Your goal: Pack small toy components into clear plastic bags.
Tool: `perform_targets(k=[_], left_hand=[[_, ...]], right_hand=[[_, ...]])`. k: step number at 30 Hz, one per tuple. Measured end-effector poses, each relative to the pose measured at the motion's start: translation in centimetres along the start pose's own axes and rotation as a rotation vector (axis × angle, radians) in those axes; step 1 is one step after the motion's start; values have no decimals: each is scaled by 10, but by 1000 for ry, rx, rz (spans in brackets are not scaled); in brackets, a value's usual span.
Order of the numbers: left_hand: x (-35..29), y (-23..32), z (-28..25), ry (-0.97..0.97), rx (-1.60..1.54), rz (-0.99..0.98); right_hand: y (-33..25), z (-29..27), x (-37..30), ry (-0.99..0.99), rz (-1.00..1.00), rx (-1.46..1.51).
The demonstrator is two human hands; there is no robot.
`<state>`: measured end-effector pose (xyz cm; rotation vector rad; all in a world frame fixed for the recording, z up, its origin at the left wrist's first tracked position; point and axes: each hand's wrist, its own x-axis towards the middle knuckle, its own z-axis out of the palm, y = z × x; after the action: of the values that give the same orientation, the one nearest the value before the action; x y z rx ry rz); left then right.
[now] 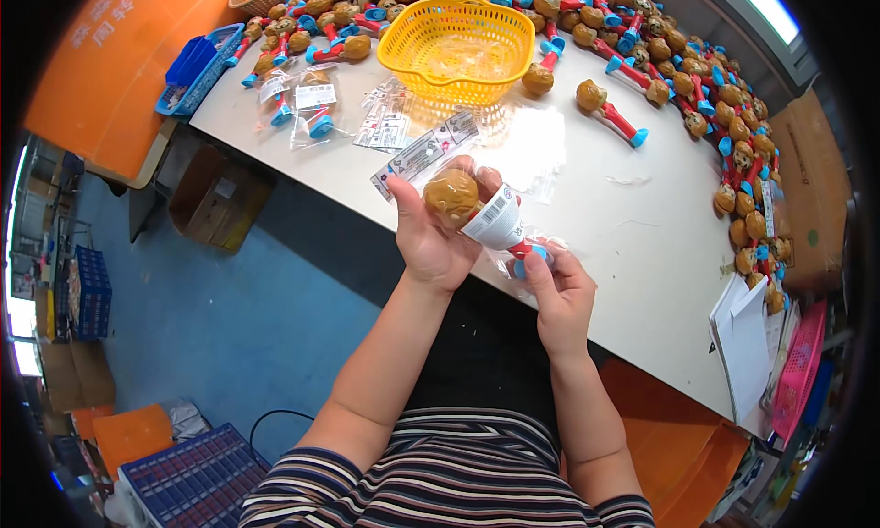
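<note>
A toy (pixel 451 196) with a round brown head, a red handle and a blue foot lies slanted between my hands inside a clear plastic bag with a printed header card (pixel 426 152). A white label with a barcode (pixel 495 218) wraps over its handle. My left hand (pixel 429 244) cups the head end, thumb up and fingers behind the bag. At the blue foot, my right hand (pixel 564 294) pinches the bag and toy between thumb and fingers. Two bagged toys (pixel 312 102) rest on the table to the far left of my hands.
A yellow plastic basket (pixel 456 47) holding clear bags stands ahead on the white table (pixel 642 280). Many loose toys (pixel 733 134) pile along the back and right edges. A single toy (pixel 611 113) lies nearer. Papers (pixel 741 331) sit at the right edge, a blue basket (pixel 197 74) at left.
</note>
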<state>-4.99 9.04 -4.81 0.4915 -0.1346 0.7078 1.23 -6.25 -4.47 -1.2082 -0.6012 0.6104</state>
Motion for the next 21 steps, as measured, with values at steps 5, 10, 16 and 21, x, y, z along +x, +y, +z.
perform_targets(k=[5,10,16,21], left_hand=[[-5,4,11,238,194,-36],[-10,25,9,382,414,-83],[44,128,-11,437,633,81],[137,260,-78,736,1182,39]], right_hand=[[4,6,1,57,30,89],[4,5,4,-45,-206,-493],[1,-4,6,-52,-46,-363],[0,-8,10,-131,1,-320]])
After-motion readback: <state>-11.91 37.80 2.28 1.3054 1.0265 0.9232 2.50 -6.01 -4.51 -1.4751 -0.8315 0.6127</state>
